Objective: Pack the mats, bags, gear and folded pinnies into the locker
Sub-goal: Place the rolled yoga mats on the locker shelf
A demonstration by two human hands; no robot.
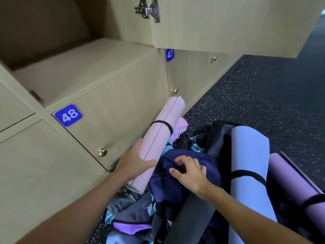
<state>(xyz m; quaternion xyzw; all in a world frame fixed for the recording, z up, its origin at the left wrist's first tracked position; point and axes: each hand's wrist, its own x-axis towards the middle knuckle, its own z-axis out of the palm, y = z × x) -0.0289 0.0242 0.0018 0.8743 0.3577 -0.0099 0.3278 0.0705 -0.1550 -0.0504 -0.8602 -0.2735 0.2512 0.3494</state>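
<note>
Our left hand (135, 161) wraps its fingers round the pink mat (158, 143), which is rolled, banded with a dark strap and leaning against door 48 (114, 110). Our right hand (190, 171) curls thumb and fingers into a fold of the navy bag (175, 191) on the floor (263, 95). Beside the bag lie a blue mat (249, 155), a purple mat (290, 176) and a grey mat (191, 213). The locker (79, 71) above door 48 stands open.
</note>
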